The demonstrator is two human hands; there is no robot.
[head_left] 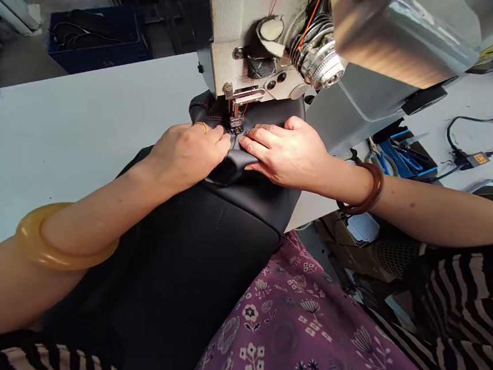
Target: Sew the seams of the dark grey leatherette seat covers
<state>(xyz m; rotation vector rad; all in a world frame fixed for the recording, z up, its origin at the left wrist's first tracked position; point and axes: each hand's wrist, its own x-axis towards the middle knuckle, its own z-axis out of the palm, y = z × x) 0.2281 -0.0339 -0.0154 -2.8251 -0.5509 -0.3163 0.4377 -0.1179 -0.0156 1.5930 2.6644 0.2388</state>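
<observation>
A large piece of black leather-like fabric [184, 259] lies across the table edge and my lap, its far end under the presser foot [236, 119] of a white sewing machine [260, 40]. My left hand [187, 153], with a ring, presses closed fingers on the fabric just left of the needle. My right hand [287, 152] pinches a fold of the same fabric right of the needle. Red stitching shows on the piece behind the foot. An amber bangle [57, 239] sits on my left forearm, a brown one [367, 189] on my right wrist.
A white table [78, 130] stretches to the left. A blue crate [96, 40] of dark parts stands on the floor behind it. Right of the machine are a blue tool tray [403, 157], a cable and a small adapter [477, 159]. Cardboard boxes [355, 244] sit below.
</observation>
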